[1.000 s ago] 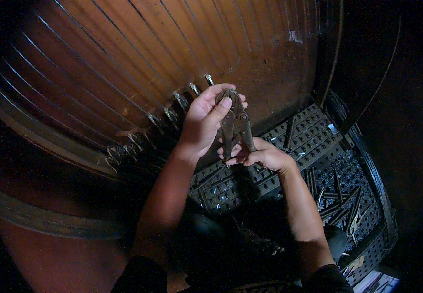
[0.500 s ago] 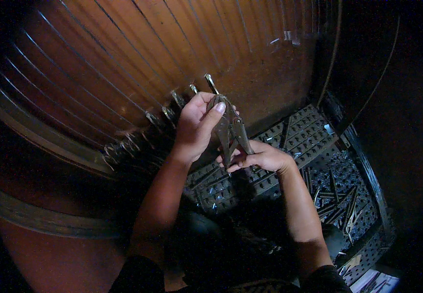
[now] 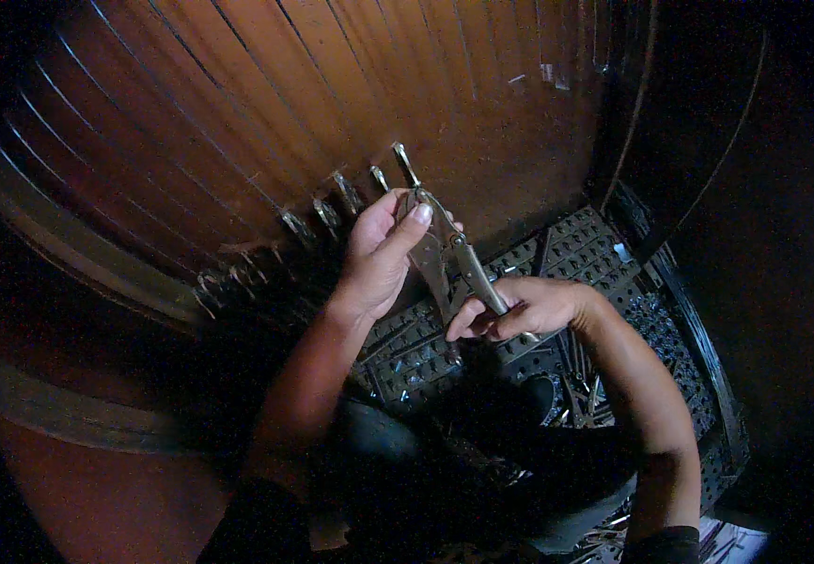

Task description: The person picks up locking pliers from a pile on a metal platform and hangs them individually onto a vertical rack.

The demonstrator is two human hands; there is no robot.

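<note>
Metal locking pliers [image 3: 432, 265] are held in both my hands, jaws up and handles slanting down to the right. My left hand [image 3: 377, 249] is closed round the jaw end, its thumb pressed on the side. At the lower end, my right hand [image 3: 548, 305] has its fingers curled at the handles. The jaws meet the foot of a small bright metal strip [image 3: 406, 163] standing against the brown panel [image 3: 510, 122]; my fingers partly hide that contact. Similar metal pieces [image 3: 346, 193] stick out in a row to the left of my left hand.
Thin dark lines run down the panel. Below it lies a perforated metal platform [image 3: 571, 249] with raised bumps, strewn with loose rods and tools [image 3: 584, 399]. Curved metal bands [image 3: 78, 418] bend round at the left. Pale paper [image 3: 731, 543] lies at the lower right.
My right hand has shifted right and slightly down, and its forearm has swung outward. The pliers' lower end has moved a little right. My left hand stays near the jaws.
</note>
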